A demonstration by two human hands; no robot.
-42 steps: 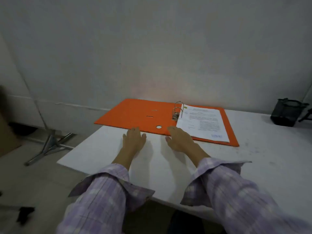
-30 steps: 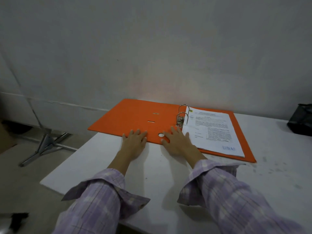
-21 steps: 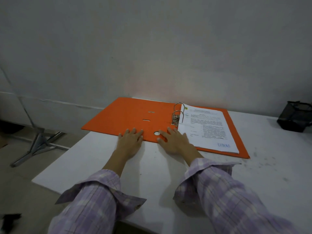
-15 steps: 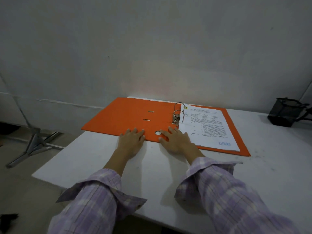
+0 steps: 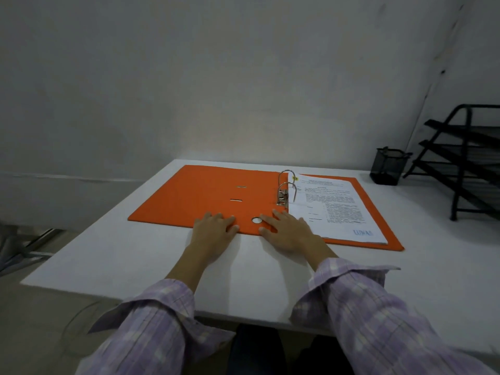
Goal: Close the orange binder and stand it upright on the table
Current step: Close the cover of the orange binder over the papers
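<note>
The orange binder [image 5: 216, 201] lies fully open and flat on the white table [image 5: 151, 255], its empty left cover reaching to the table's left edge. At its spine stands the metal ring mechanism [image 5: 286, 190], rings shut as far as can be seen. Right of the rings, a stack of printed pages [image 5: 332, 212] rests on the right cover.

The left hand [image 5: 213, 230] lies flat and spread, fingertips on the near edge of the left cover. The right hand [image 5: 286, 231] lies equally flat and spread just right of the round finger hole [image 5: 256, 220], near the rings. Neither hand grips anything.

The covers look like stiff board, light but broad. The left cover should swing as one rigid flap if lifted by its free outer edge, folding over the rings. Once closed, the spine looks the steadiest place to hold for tipping it upright.

Well right of the binder stand a black mesh pen holder [image 5: 388, 169] and a tiered black paper tray [image 5: 468, 158].
</note>
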